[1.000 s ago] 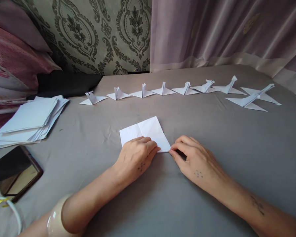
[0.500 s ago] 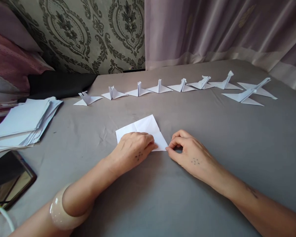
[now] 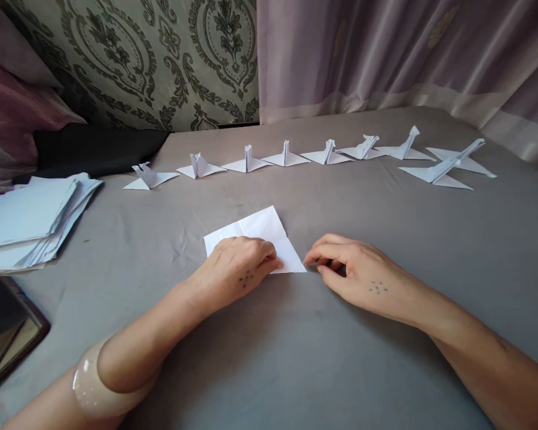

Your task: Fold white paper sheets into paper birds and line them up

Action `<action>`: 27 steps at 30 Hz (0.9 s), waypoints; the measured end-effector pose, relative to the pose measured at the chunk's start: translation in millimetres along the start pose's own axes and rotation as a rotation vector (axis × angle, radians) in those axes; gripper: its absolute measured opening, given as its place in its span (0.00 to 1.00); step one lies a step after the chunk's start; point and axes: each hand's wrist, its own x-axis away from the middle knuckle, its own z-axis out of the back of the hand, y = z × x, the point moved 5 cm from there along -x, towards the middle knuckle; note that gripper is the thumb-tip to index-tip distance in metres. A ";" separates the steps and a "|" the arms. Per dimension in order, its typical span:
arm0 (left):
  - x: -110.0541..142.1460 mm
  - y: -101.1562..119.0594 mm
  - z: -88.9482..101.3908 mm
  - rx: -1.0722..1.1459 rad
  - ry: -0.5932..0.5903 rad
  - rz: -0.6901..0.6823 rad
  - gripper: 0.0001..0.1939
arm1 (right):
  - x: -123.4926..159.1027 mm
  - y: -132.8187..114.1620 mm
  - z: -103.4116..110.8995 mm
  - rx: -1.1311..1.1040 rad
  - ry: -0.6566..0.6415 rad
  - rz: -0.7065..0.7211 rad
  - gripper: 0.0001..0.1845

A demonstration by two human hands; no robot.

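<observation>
A white sheet of folded paper [image 3: 265, 224] lies flat on the grey cloth in front of me, with a crease line across its upper part. My left hand [image 3: 240, 266] rests over its lower left part, fingers curled and thumb pressed on it near the bottom edge. To the right, my right hand [image 3: 361, 272] is just beside the paper's pointed corner. Thumb and fingers there are parted, with nothing between them. The left fingertips are partly hidden behind the hand.
Several folded paper birds [image 3: 286, 156] stand in a row along the back. At left lie a stack of white paper [image 3: 27, 209] and a dark phone [image 3: 9, 331]. Behind them is a black object [image 3: 98, 149]. A pink curtain [image 3: 363, 54] hangs at the far edge.
My right hand has let go of the paper's right corner, its thumb and fingers spreading and moving slightly right. My left hand stays on the paper. The whole view has shifted a little.
</observation>
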 end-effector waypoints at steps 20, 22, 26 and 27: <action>-0.5 -0.6 0.1 0.000 0.004 0.019 0.15 | 10.5 -16.7 -1.1 0.269 -0.049 0.141 0.25; -0.6 -0.1 0.3 -0.008 0.005 0.017 0.14 | 12.3 -17.3 -3.9 0.309 -0.059 0.158 0.26; -1.1 0.4 0.4 -0.022 0.008 -0.001 0.15 | 15.5 -17.8 -8.4 0.375 -0.049 0.176 0.26; -1.3 0.4 0.4 -0.025 0.016 -0.008 0.15 | 15.9 -17.8 -8.9 0.385 -0.046 0.174 0.26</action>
